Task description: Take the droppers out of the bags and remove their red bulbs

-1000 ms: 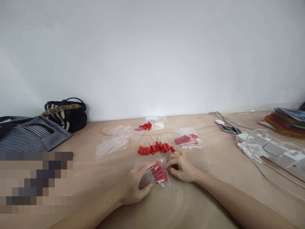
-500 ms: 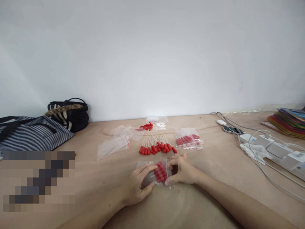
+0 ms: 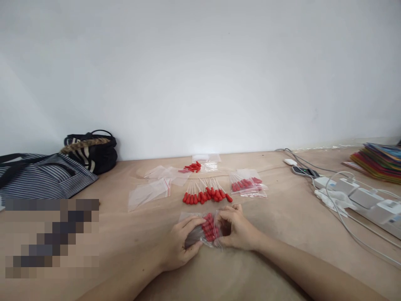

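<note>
A clear zip bag (image 3: 207, 241) with several red-tipped white sticks inside lies flat near the table's front. My left hand (image 3: 183, 241) grips its left side, fingers on top and thumb at the near edge. At the zip end, my right hand (image 3: 236, 230) pinches the bag with fingers and thumb curled round its right edge. The red tips (image 3: 209, 228) in the bag point toward my right hand. Just beyond, loose red-tipped sticks (image 3: 203, 194) lie fanned out in a row. Filled zip bags (image 3: 247, 184) of the same sticks are stacked to their right.
Flat zip bags (image 3: 148, 195) lie at the left. Red pieces (image 3: 193, 167) and white sticks (image 3: 209, 166) sit at the back. A striped bag (image 3: 53, 175) and a black bag (image 3: 100, 154) stand far left. White chargers (image 3: 366, 194) with cables and colourful packets (image 3: 379, 161) occupy the right.
My right hand has shifted slightly left and nearer, pushing in the bag's zip end. The red tips inside have bunched and shifted a little. My left hand stays nearly in place.
</note>
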{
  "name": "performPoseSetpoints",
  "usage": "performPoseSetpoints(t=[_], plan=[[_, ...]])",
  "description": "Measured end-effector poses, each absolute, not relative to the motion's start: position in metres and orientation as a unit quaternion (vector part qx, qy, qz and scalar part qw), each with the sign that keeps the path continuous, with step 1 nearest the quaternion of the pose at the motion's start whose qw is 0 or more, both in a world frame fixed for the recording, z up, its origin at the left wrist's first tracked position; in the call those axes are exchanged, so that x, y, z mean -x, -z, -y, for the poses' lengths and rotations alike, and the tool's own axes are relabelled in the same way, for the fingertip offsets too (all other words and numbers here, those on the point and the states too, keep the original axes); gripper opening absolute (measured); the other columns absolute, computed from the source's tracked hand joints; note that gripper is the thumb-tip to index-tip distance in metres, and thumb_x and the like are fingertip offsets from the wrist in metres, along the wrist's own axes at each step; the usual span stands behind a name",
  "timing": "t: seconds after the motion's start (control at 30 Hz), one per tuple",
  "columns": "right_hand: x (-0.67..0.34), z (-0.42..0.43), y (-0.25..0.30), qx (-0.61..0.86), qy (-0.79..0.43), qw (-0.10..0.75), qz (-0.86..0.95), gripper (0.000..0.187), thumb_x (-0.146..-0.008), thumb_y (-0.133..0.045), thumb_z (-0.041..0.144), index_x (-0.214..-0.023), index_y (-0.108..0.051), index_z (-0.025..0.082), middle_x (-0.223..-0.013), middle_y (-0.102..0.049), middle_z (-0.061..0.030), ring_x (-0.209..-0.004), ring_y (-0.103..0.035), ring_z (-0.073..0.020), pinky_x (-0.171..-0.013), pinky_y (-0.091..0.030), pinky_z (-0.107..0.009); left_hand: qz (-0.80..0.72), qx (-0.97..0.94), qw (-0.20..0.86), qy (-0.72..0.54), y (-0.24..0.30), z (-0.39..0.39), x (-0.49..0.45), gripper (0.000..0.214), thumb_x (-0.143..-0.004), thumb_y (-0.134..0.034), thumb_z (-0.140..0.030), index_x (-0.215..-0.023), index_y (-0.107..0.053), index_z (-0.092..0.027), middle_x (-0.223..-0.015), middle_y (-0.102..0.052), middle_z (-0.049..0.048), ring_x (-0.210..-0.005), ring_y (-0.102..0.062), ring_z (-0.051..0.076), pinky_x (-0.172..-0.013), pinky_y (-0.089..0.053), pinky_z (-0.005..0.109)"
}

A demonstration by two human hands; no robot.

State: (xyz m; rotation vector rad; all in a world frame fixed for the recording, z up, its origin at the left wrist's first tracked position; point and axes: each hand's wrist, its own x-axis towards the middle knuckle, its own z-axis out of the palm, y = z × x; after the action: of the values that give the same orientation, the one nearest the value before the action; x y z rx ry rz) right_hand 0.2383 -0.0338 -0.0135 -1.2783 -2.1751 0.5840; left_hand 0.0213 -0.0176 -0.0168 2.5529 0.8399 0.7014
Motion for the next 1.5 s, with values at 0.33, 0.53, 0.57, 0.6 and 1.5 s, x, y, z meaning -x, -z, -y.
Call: performPoseSetpoints(t=[0.33, 0.53, 0.57, 0.6, 1.5], plan=[[-0.242, 0.034, 0.016, 0.447, -0.210, 0.305, 0.815, 0.021, -0.053, -0.068, 0.020, -0.067, -0.052, 0.019, -0.069, -0.056, 0.0052, -0.071, -0.050, -0.0131, -0.082, -0.029, -0.035, -0.295, -0.908, 0.202, -0.219, 0.011, 0.017, -0.017, 0.039, -0.076, -0.051, -0.017, -0.114, -0.048, -0.022, -0.115, -0.057, 0.0075, -0.103, -0.055, 0.021, -0.090, -0.045, 0.034], [-0.277, 0.022, 0.010, 0.417, -0.364, 0.379, 0.741, 0.018, -0.062, -0.065, 0.026, -0.067, -0.049, 0.019, -0.070, -0.055, 0.0017, -0.068, -0.051, -0.0128, -0.067, -0.041, -0.028, -0.286, -0.908, 0.206, -0.224, 0.009, 0.015, -0.016, 0.032, -0.080, -0.047, -0.017, -0.111, -0.051, -0.023, -0.113, -0.058, 0.0063, -0.102, -0.055, 0.019, -0.088, -0.045, 0.033], [-0.285, 0.018, 0.009, 0.406, -0.397, 0.388, 0.726, 0.019, -0.063, -0.065, 0.028, -0.064, -0.047, 0.019, -0.069, -0.054, 0.0018, -0.066, -0.051, -0.0119, -0.064, -0.042, -0.027, -0.282, -0.910, 0.205, -0.225, 0.010, 0.014, -0.015, 0.032, -0.080, -0.047, -0.017, -0.112, -0.052, -0.023, -0.114, -0.058, 0.0060, -0.102, -0.055, 0.019, -0.089, -0.045, 0.033], [-0.294, 0.014, 0.009, 0.404, -0.423, 0.391, 0.711, 0.022, -0.062, -0.066, 0.030, -0.062, -0.046, 0.019, -0.068, -0.054, 0.0020, -0.063, -0.050, -0.0111, -0.061, -0.042, -0.025, -0.279, -0.911, 0.205, -0.225, 0.011, 0.014, -0.015, 0.033, -0.081, -0.047, -0.017, -0.113, -0.052, -0.024, -0.115, -0.057, 0.0057, -0.103, -0.055, 0.019, -0.090, -0.045, 0.033], [-0.282, -0.018, 0.038, 0.581, 0.007, 0.471, 0.664, 0.023, -0.079, -0.052, 0.040, -0.070, -0.053, 0.019, -0.071, -0.061, -0.0024, -0.068, -0.056, -0.0165, -0.068, -0.040, -0.032, -0.284, -0.908, 0.222, -0.215, 0.013, 0.010, -0.013, 0.033, -0.082, -0.047, -0.017, -0.113, -0.055, -0.025, -0.118, -0.056, 0.0054, -0.105, -0.054, 0.019, -0.093, -0.044, 0.036]])
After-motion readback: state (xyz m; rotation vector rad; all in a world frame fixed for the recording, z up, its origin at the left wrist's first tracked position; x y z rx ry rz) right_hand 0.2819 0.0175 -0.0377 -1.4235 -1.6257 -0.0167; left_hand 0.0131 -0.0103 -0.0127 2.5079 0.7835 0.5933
